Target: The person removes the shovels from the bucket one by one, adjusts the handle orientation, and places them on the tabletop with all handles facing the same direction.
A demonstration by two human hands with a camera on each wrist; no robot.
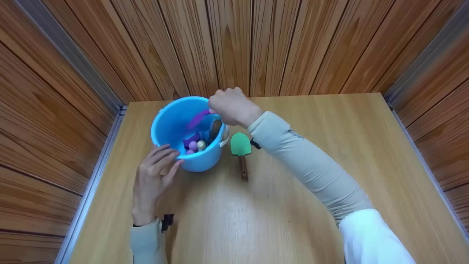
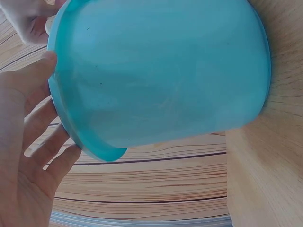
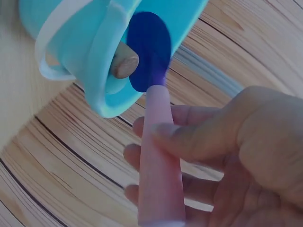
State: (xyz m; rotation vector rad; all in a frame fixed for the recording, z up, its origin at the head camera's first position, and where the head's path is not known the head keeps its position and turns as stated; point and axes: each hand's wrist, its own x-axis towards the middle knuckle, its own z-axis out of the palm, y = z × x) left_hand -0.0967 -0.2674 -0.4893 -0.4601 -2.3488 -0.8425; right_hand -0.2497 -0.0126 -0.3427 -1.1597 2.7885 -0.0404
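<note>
A light blue bucket [image 1: 205,163] stands upright on the table. My left hand [image 1: 152,179] holds its near-left rim, fingertips over the edge and thumb low against it; the left wrist view shows the bucket's side wall [image 2: 170,71]. At the far-right rim, my right hand [image 1: 234,106] grips a toy shovel by its pink handle [image 3: 161,161]. Its purple blade [image 3: 150,52] reaches into the bucket. Inside lie a purple piece [image 1: 191,140], several small balls, including a pale one [image 1: 201,145], and a brown rounded handle end [image 3: 125,61] near the right wall.
A green toy shovel [image 1: 240,144] with a brown handle lies on the table [image 1: 293,205], right of the bucket and beside my right sleeve. The bucket's white carrying handle [image 3: 45,52] hangs at its right side. Wood-panelled walls [image 1: 285,44] border the table at the back and sides.
</note>
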